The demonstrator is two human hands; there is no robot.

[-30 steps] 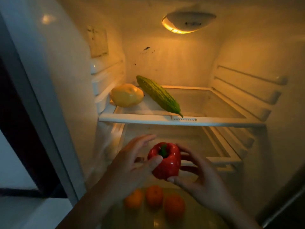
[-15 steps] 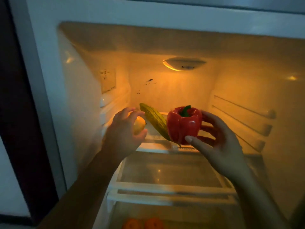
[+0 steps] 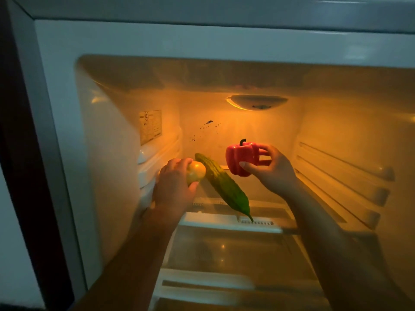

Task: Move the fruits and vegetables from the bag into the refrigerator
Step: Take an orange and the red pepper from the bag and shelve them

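The refrigerator stands open, lit orange from inside. My right hand [image 3: 272,170] holds a red bell pepper [image 3: 240,158] upright above the top glass shelf [image 3: 226,217], right of centre. A long green bitter gourd [image 3: 224,187] lies slantwise on that shelf, its tip over the front edge. My left hand [image 3: 174,185] curls around a yellow round fruit [image 3: 195,171] at the shelf's left end, beside the gourd. No bag is in view.
A lamp [image 3: 257,102] sits on the rear ceiling. Shelf rails [image 3: 343,182] line the right wall, and a label [image 3: 150,126] is on the left wall. A lower glass shelf [image 3: 224,252] lies below. The fridge frame [image 3: 56,142] borders the left.
My right hand carried the pepper up from the lower level to above the top shelf, further inside. My left hand let go of the pepper and took hold of the yellow fruit. The camera rose.
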